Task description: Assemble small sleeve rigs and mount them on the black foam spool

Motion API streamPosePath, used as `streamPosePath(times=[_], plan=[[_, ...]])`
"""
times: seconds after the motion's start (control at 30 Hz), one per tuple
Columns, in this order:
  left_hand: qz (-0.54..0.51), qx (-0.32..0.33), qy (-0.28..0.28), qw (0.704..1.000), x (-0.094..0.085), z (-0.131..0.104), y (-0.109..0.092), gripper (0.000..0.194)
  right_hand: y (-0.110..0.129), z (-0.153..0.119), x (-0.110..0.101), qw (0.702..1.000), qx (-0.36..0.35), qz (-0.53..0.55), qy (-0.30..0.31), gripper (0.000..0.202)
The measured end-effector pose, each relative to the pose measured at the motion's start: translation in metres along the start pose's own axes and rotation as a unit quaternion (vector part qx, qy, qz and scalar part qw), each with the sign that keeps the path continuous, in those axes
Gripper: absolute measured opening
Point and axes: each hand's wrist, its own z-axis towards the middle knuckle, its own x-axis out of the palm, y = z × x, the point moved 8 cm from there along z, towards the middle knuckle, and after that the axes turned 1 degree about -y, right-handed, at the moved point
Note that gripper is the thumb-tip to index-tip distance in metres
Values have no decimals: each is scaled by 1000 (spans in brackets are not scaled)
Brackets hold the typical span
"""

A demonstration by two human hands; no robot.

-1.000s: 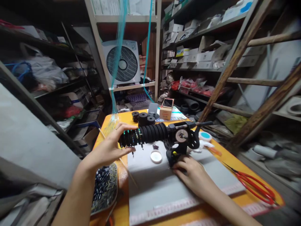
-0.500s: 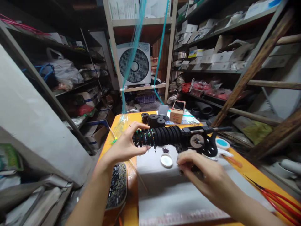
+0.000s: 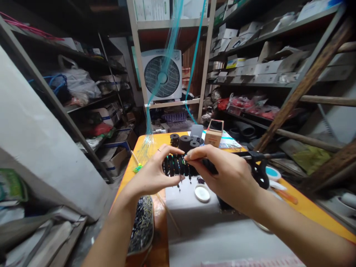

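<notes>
A black ribbed roller (image 3: 174, 165) wound with beaded rings lies across a black stand above the table. My left hand (image 3: 155, 171) is wrapped round its left end, thumb below and fingers above. My right hand (image 3: 222, 170) reaches over the roller from the right, thumb and forefinger pinched at the beaded part beside my left fingertips. What the pinch holds is too small to make out. Short beaded ends hang under the roller. Below it, a round white lid (image 3: 202, 193) rests on the white sheet (image 3: 191, 230).
Black spools (image 3: 185, 142) and a cardboard box (image 3: 213, 138) stand at the table's back. A tray of small dark pieces (image 3: 143, 226) is at the left edge, with a thin stick beside it. Teal strands (image 3: 172, 40) hang before a box fan (image 3: 162, 83).
My right hand has moved up and left, from below the stand to the roller beside my left hand. My left hand still holds the roller's end. The view has shifted slightly.
</notes>
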Motion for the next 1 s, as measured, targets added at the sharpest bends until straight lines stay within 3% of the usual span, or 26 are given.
streamPosePath(times=[0.5,1.0], plan=[[-13,-7,-8,1000,1,0,2,46,-4,5,4,1000,15,8,12,12],[9,2,1,1000,-1,0,-3,46,-2,7,10,997,-19,14,79,15]])
